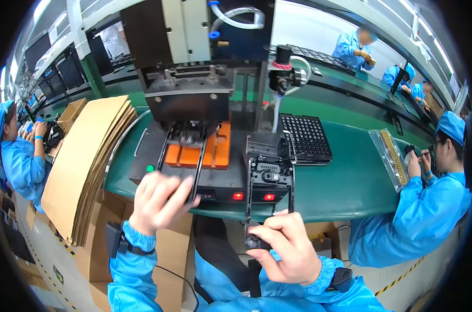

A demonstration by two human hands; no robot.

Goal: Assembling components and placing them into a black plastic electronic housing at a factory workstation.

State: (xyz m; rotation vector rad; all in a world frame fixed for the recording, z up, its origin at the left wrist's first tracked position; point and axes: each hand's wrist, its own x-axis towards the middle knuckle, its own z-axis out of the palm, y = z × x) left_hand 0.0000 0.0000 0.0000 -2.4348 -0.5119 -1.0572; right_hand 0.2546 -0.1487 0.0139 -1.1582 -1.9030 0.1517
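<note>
My right hand [287,252] grips the near end of a black plastic frame [269,174] with two long side rails and a block of small parts between them. This frame is held up in front of the press, over the right part of its base. My left hand [163,203], slightly blurred, is closed around the near end of a second black frame [198,171]. That frame's far end lies over the orange fixture [220,148], beneath the dark press head [186,104]. The finger contact on the left is partly hidden.
A black grid tray [306,138] lies on the green table [345,192], right of the press. Stacked cardboard sheets [85,166] stand at left, above an open carton [103,249]. A bagged yellow strip [393,156] lies near a co-worker [417,208] at right; another co-worker [23,161] sits left.
</note>
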